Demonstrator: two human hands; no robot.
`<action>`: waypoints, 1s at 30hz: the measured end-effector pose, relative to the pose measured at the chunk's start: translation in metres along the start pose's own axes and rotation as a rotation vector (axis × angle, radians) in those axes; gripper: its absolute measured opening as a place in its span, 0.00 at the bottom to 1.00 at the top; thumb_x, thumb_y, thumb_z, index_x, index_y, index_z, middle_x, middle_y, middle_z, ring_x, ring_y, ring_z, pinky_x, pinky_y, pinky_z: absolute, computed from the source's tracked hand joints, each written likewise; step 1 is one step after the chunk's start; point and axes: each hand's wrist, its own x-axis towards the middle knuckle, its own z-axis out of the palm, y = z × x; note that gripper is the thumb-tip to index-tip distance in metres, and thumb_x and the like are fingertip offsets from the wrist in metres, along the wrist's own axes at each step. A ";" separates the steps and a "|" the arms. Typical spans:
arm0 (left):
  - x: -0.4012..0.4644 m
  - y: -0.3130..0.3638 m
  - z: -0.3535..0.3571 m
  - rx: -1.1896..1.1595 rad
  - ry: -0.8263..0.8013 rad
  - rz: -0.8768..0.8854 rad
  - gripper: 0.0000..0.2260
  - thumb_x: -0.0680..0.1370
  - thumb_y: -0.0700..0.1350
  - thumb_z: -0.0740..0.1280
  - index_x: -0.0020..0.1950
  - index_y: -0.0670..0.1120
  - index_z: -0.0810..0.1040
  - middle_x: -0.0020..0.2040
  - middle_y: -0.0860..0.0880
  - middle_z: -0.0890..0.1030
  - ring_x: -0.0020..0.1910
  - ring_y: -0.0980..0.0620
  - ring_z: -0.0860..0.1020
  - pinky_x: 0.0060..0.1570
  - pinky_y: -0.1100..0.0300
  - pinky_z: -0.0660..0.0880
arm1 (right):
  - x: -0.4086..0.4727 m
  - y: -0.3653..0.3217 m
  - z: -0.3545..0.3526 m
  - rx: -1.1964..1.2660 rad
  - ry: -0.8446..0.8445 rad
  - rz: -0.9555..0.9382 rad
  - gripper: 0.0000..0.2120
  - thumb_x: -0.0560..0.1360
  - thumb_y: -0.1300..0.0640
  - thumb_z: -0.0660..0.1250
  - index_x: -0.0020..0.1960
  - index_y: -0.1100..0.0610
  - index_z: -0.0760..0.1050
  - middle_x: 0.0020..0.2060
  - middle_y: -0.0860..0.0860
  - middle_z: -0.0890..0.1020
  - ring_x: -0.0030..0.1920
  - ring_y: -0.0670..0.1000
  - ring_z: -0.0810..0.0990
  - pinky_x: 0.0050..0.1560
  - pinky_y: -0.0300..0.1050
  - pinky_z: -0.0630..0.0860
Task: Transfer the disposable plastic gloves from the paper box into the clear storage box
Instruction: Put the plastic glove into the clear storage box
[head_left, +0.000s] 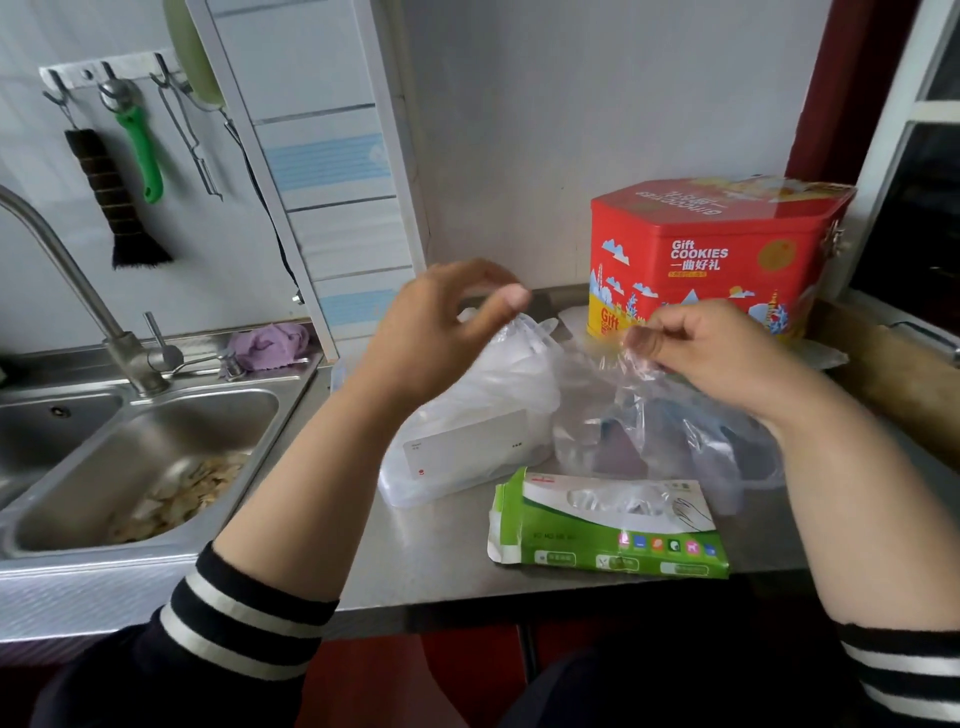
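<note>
A: Status entry. The paper box (608, 525), green and white, lies flat on the table (447, 551) at lower centre of the frame. Its left end flap stands open. Through the window in its top face some clear film shows, so it looks not yet emptied.

B: And the clear storage box (457, 457)?

A: Just above and left of the paper box, on the table, lid with a white label tilted toward the camera. A heap of translucent gloves (519, 364) bulges out of its top. Judgement: a good part of the stock has already gone across.

B: Hands?

A: The right hand (722, 348), right of centre, has its fingers curled and pinches a bunch of loose gloves (675, 415) whose film hangs down to the table between the two boxes. The left hand (441, 332), centre frame, is raised above the storage box, fingers loosely curled, thumb out. Whether a thin film runs into it cannot be told; it appears to hold nothing.

B: What remains?

A: As judged: the bunch in the right hand must go into the storage box, then whatever is left inside the paper box, then the heap pressed down so the lid can shut.

B: Surroundings?

A: A red cookie tin (717, 254) stands behind the gloves at upper right; a steel sink (156, 447) sits at left.
</note>
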 end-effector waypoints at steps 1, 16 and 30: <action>0.001 0.010 0.003 -0.052 -0.087 0.038 0.25 0.72 0.67 0.61 0.58 0.50 0.79 0.54 0.58 0.81 0.54 0.63 0.77 0.55 0.70 0.70 | 0.000 -0.006 -0.004 0.018 0.025 -0.035 0.25 0.66 0.36 0.63 0.34 0.60 0.75 0.23 0.46 0.70 0.26 0.43 0.65 0.27 0.35 0.61; 0.053 0.026 0.022 -0.087 0.020 -0.229 0.07 0.79 0.45 0.67 0.41 0.47 0.76 0.32 0.52 0.81 0.23 0.52 0.76 0.27 0.61 0.74 | 0.016 -0.034 -0.007 0.072 0.726 -0.322 0.10 0.79 0.48 0.63 0.49 0.55 0.74 0.42 0.52 0.81 0.43 0.52 0.80 0.46 0.49 0.77; -0.003 -0.074 -0.009 0.514 0.023 -0.685 0.14 0.78 0.42 0.60 0.63 0.43 0.66 0.51 0.42 0.81 0.49 0.39 0.78 0.42 0.53 0.68 | 0.062 -0.061 0.112 -0.719 -0.373 -0.008 0.30 0.78 0.35 0.54 0.74 0.50 0.63 0.75 0.54 0.63 0.72 0.59 0.65 0.69 0.59 0.63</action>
